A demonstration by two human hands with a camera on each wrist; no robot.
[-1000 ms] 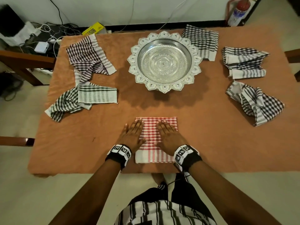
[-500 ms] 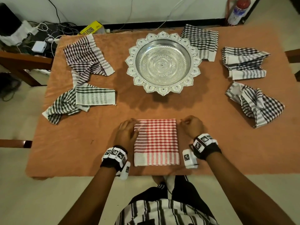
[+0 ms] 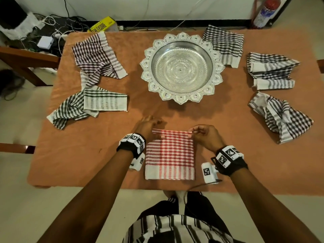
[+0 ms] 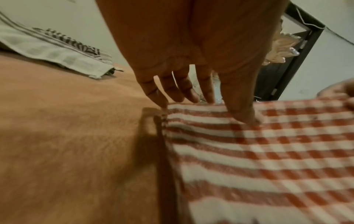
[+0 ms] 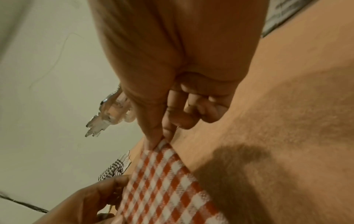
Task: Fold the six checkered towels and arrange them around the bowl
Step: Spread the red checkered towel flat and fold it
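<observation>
While both hands lift the far edge of the red towel, the scene reads so:
Table (image 3: 228, 155): covered in an orange cloth, bearing everything below.
Bowl (image 3: 182, 67): silver with a scalloped rim, at the far middle.
Left towels: one purple-checked (image 3: 98, 57) at the far left; one dark-checked (image 3: 87, 104) nearer, bunched, its end touching the purple one.
Right towels: one (image 3: 226, 44) folded just beside the bowl's rim; one (image 3: 270, 71) loosely folded further right; one (image 3: 282, 116) crumpled, nearer.
Red towel (image 3: 170, 155): a folded rectangle at the near edge, between the wrists, its far edge raised off the cloth.
Right hand (image 3: 205, 137): thumb and forefinger pinch the far right corner; the other fingers curl in.
Left hand (image 3: 147, 125): thumb (image 4: 241, 112) on top of the far left corner, fingers behind the edge, seemingly pinching it, though the wrist view is blurred.
</observation>
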